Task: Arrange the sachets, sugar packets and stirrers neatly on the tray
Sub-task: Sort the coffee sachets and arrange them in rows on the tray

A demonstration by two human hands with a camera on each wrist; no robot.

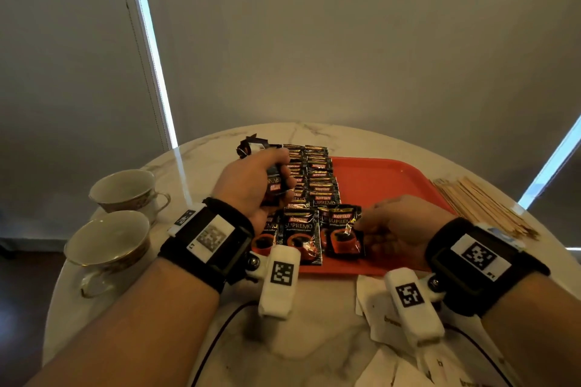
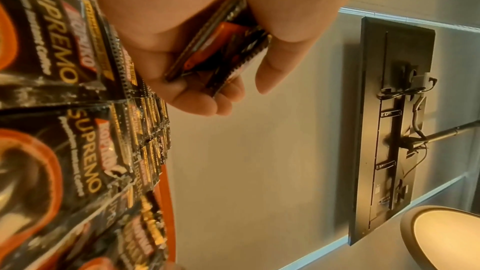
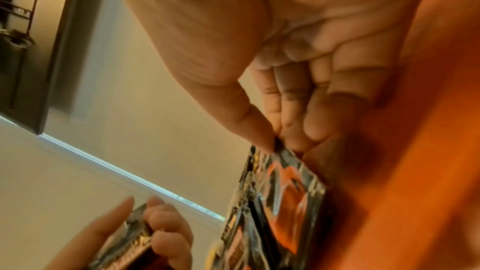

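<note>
A red tray (image 1: 386, 185) lies on the marble table, and rows of black coffee sachets (image 1: 314, 185) overlap along its left part. My left hand (image 1: 283, 181) hovers over those rows and grips a small stack of sachets (image 2: 221, 52) between thumb and curled fingers. At the tray's front edge my right hand (image 1: 366, 225) pinches the corner of one sachet (image 1: 344, 234) with thumb and fingertips (image 3: 262, 141); that sachet (image 3: 291, 188) lies against the tray floor (image 3: 415, 151). Wooden stirrers (image 1: 481, 207) lie in a bundle right of the tray. White sugar packets (image 1: 374, 308) lie near the table's front, partly hidden by my wrist.
Two white teacups (image 1: 125, 192) (image 1: 107, 239) stand at the table's left edge. A loose dark sachet wrapper (image 1: 251, 146) lies beyond the tray's far left corner. The tray's right half is bare red surface. A wall stands behind the table.
</note>
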